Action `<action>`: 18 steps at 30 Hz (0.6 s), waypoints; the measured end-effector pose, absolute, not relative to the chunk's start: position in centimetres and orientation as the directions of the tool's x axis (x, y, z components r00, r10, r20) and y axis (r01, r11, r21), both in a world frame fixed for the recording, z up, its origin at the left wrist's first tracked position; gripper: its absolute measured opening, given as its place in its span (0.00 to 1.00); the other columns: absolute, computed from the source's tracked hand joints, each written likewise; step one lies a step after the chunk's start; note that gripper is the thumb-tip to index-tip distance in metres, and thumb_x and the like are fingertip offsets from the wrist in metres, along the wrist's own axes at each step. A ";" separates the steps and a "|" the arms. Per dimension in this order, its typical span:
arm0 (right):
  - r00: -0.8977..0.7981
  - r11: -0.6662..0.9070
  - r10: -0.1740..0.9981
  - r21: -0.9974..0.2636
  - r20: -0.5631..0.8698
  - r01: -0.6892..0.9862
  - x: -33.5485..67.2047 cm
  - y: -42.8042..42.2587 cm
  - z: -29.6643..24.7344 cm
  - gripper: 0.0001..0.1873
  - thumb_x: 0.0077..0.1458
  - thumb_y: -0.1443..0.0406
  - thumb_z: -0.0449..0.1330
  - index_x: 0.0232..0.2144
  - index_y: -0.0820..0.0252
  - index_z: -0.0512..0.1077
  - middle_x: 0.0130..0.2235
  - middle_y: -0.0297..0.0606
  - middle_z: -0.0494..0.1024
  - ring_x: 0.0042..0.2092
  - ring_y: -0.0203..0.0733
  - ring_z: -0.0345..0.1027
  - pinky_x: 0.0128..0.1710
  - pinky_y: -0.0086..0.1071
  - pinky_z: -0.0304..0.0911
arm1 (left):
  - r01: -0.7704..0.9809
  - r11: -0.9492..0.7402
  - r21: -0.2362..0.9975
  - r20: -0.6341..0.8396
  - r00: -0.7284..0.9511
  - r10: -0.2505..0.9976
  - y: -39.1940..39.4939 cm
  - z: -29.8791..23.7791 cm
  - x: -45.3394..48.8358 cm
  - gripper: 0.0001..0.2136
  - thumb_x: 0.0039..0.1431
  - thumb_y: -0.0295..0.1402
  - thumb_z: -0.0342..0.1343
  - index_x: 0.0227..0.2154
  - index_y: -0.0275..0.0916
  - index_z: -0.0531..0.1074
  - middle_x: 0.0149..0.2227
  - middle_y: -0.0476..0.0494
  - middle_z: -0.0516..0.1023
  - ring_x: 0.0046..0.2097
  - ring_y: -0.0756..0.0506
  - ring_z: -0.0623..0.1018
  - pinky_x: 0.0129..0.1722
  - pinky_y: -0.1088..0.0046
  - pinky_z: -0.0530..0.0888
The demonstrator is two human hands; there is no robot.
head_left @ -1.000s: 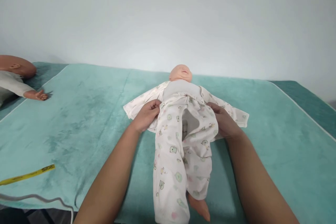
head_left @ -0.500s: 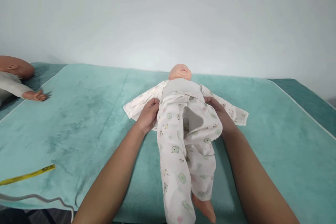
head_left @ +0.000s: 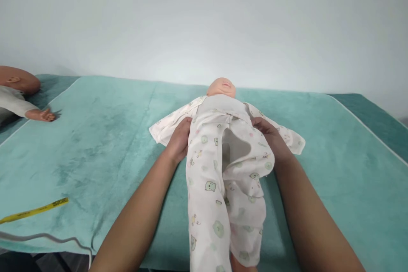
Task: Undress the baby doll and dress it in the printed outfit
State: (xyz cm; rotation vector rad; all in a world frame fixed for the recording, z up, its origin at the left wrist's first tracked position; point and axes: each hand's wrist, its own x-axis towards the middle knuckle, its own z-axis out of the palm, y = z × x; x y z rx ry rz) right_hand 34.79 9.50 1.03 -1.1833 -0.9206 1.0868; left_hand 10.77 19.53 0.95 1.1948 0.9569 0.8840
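Note:
A baby doll lies on its back, head toward the wall. White baby pants with green bear prints and an open crotch cover its legs, the waistband up over its belly. At the left side of the waistband, my left hand is closed on the pants, its fingertips partly hidden by the cloth. My right hand grips the opposite side of the waistband. A matching printed top has its sleeves spread out to both sides, and a plain white layer shows across the chest.
A green plush cover lies over the table. Another doll lies at the far left edge. A yellow strip and a pale cable are near the front left. Behind the table stands a white wall.
The pants' sides have been drawn slightly further apart, my right hand shifting a little right. The doll's legs sit lower in view, and less of its bare foot shows.

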 end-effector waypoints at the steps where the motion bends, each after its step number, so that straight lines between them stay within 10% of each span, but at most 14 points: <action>1: 0.224 0.026 0.974 -0.986 -0.012 -0.165 34.9 9.5 1.0 0.16 0.39 0.63 0.72 0.32 0.52 0.71 0.30 0.30 0.75 0.28 0.37 0.67 0.27 0.30 0.62 | -0.063 0.157 0.986 -0.127 0.338 0.933 19.5 0.9 10.8 0.08 0.56 0.37 0.56 0.28 0.39 0.66 0.28 0.49 0.69 0.29 0.50 0.66 0.27 0.76 0.66; 10: 0.213 -0.166 0.964 -0.986 -0.160 0.014 36.1 9.2 0.8 0.13 0.43 0.60 0.71 0.33 0.56 0.76 0.36 0.33 0.79 0.37 0.41 0.72 0.39 0.34 0.68 | -0.088 0.048 0.995 -0.003 0.456 0.890 20.2 -0.3 10.0 0.10 0.56 0.38 0.59 0.38 0.40 0.73 0.32 0.50 0.73 0.34 0.49 0.70 0.33 0.76 0.67; 18: 0.290 0.064 0.947 -0.965 0.140 0.256 35.6 9.6 0.3 0.10 0.49 0.61 0.66 0.35 0.54 0.72 0.40 0.34 0.78 0.42 0.43 0.71 0.43 0.35 0.67 | 0.006 -0.285 0.959 0.262 0.379 0.888 21.1 -0.1 10.0 0.07 0.59 0.36 0.56 0.38 0.41 0.74 0.45 0.44 0.74 0.47 0.46 0.73 0.48 0.70 0.69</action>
